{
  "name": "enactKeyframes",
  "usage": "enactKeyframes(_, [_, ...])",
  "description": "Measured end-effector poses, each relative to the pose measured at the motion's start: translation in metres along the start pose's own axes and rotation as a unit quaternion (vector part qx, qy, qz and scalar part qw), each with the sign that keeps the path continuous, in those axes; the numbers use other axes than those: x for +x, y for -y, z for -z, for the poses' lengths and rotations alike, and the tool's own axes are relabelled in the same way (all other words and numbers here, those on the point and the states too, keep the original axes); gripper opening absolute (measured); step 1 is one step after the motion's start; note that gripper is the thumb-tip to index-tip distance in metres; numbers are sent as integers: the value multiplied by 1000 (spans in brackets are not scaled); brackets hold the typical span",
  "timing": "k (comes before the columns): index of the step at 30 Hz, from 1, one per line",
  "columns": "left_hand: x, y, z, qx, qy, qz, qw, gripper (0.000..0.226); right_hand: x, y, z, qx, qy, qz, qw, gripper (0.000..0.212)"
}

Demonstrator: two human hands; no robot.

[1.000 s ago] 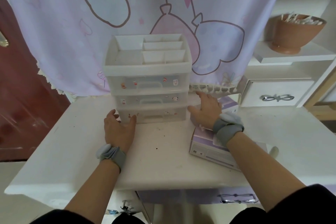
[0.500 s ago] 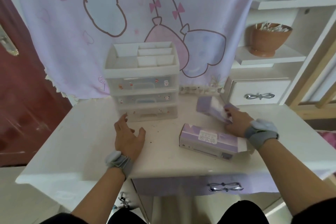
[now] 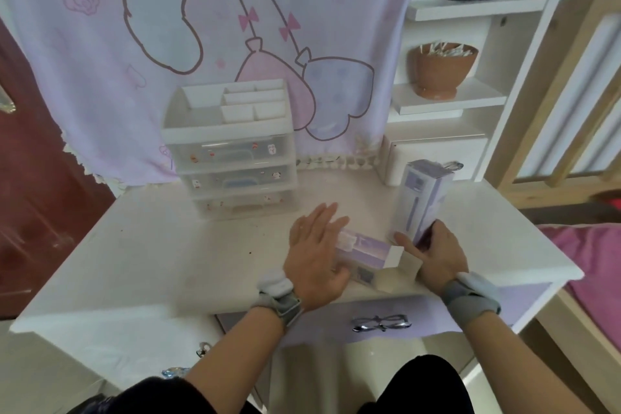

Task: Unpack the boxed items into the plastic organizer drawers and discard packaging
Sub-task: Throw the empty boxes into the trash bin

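- Presently the desk (image 3: 161,265) carries the plastic organizer (image 3: 232,151) at its rear edge, left of centre, backed against a hanging pink cloth (image 3: 117,60).
- Organizer: three clear drawers, all pushed in; the divided tray on top shows no contents.
- Flat box (image 3: 366,254): purple, lying on its side near the desk's front edge, right of centre. White end flaps stand open at its right end.
- Left hand (image 3: 316,255): fingers straight and spread, palm down over the flat box's left end. Motion blur prevents confirming contact.
- Tall box (image 3: 420,202): purple, standing on end just behind the flat box's right end, tilted slightly.
- Right hand (image 3: 437,252): fingers curled round the tall box's base, holding it upright.
- Brown bowl (image 3: 440,69): on a white shelf (image 3: 450,101) beyond the desk's rear right corner, filled with small white items too blurred to identify.
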State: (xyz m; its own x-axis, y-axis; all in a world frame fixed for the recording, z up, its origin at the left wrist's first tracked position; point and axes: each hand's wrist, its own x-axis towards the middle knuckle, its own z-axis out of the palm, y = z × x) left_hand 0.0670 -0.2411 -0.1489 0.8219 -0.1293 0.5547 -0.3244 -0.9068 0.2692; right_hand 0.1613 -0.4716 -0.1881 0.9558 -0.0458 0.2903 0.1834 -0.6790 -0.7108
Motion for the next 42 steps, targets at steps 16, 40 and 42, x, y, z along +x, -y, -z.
enactKeyframes(16, [-19,-4,32,75,22,40,996,64,-15,14,2,-37,5,39,999,50])
enactKeyframes(40, [-207,154,202,-36,-322,388,863,53,-154,263,-153,273,354,111,888,72])
enactKeyframes(42, [-245,174,214,-12,-343,417,842,51,-177,286,-175,271,398,134,866,66])
